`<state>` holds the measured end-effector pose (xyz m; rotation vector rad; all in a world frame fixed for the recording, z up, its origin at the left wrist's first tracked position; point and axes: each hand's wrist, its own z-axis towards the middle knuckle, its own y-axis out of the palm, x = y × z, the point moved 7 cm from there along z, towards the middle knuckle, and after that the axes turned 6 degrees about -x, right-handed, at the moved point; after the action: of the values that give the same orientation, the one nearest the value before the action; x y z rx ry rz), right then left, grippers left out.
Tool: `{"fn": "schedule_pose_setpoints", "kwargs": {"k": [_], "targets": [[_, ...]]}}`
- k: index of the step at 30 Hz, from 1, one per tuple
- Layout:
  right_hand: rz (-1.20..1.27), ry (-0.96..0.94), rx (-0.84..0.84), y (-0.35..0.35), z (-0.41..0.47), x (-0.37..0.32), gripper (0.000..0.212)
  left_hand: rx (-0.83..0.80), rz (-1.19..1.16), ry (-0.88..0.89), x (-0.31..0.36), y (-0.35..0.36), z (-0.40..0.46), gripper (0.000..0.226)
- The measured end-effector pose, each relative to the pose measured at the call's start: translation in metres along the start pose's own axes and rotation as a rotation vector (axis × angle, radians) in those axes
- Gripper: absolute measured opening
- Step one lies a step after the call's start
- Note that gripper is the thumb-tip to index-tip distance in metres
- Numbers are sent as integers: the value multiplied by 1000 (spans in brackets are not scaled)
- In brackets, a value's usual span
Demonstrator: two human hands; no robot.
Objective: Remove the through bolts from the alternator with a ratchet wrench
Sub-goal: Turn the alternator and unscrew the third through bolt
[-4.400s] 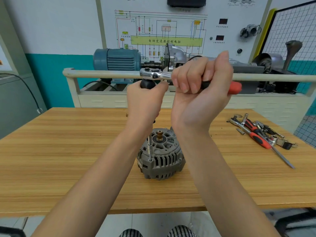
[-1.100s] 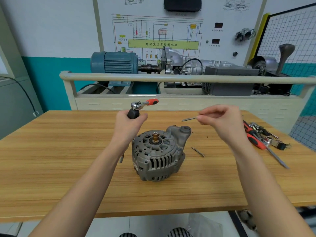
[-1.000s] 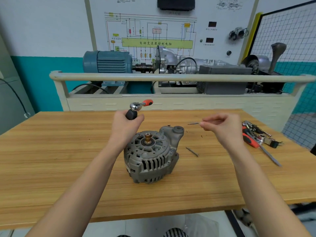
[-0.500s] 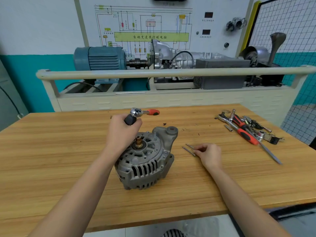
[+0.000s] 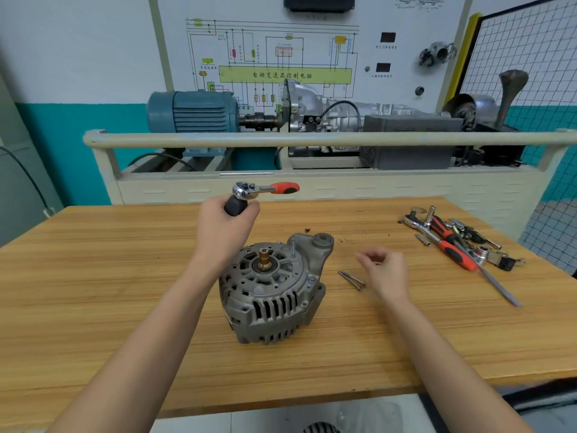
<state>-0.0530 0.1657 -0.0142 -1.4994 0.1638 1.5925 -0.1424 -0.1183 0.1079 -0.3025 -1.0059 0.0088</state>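
Observation:
The grey alternator [image 5: 271, 295] stands on the wooden table [image 5: 93, 292], shaft end up. A through bolt [image 5: 293, 249] sticks up from its top right edge. My left hand [image 5: 224, 226] grips the black extension below the ratchet wrench [image 5: 265, 189], whose red handle points right, above and behind the alternator. Two removed bolts [image 5: 351, 279] lie side by side on the table right of the alternator. My right hand [image 5: 385, 270] hovers just right of them, fingers loosely curled, holding nothing.
Several tools [image 5: 452, 245] with red and black handles, sockets and a long screwdriver lie at the table's right end. Behind the table stands a training rig with a beige rail [image 5: 312, 139], a blue motor [image 5: 193, 112] and a gearbox.
My right hand carried a bolt down to the table, laid it beside the other one and let go; it now lifts slightly. My left hand keeps the ratchet raised.

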Motion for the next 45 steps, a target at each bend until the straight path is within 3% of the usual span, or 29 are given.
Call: {"fn": "schedule_pose_setpoints", "kwargs": {"k": [3, 5, 7, 10, 12, 17, 21, 23, 25, 27, 29, 31, 33, 36, 38, 41, 45], "targets": [[252, -171, 82, -18, -16, -81, 8, -9, -89, -22, 17, -12, 3, 26], [417, -296, 40, -27, -28, -139, 5, -39, -202, -4, 35, -20, 5, 29], [563, -353, -149, -22, -36, -190, 13, -64, -317, 20, 54, -27, 6, 36], [865, -276, -559, 2, -45, -246, 31, -141, -447, 63, 82, -28, 5, 44], [1162, -225, -700, 7, -50, -273, 30, -200, -484, 90, 96, -22, 1, 46], [1802, -126, -717, -9, -47, -298, 28, -280, -559, 68, 102, 0, -4, 46], [2022, -44, -648, -17, -43, -286, 43, -332, -641, 67, 92, 23, -6, 44], [2057, -30, -544, -22, -38, -274, 45, -348, -566, 101, 86, 33, -11, 29], [2038, -25, -425, -30, -32, -260, 45, -343, -347, 56, 70, 41, -16, 19], [1991, -29, -340, -39, -26, -246, 46, -381, -9, -72, 41, 50, -21, 52], [1900, -59, -309, -46, -23, -238, 49, -534, 344, -130, 17, 62, -30, 89], [1765, -122, -276, -51, -21, -233, 51, -631, 667, -52, 3, 73, -40, 104], [1592, -221, -204, -57, -19, -230, 50, -579, 857, 81, -1, 77, -44, 92], [1263, -318, -197, -53, -17, -230, 44, -527, 879, 146, -2, 76, -45, 67], [1008, -280, -262, -35, -12, -223, 36, -546, 850, 148, -3, 75, -44, 62], [617, -215, -309, -4, -6, -205, 21, -598, 781, 159, -1, 74, -43, 70], [405, -268, -374, 15, 1, -202, 19, -697, 729, 149, -1, 66, -43, 89]]}}
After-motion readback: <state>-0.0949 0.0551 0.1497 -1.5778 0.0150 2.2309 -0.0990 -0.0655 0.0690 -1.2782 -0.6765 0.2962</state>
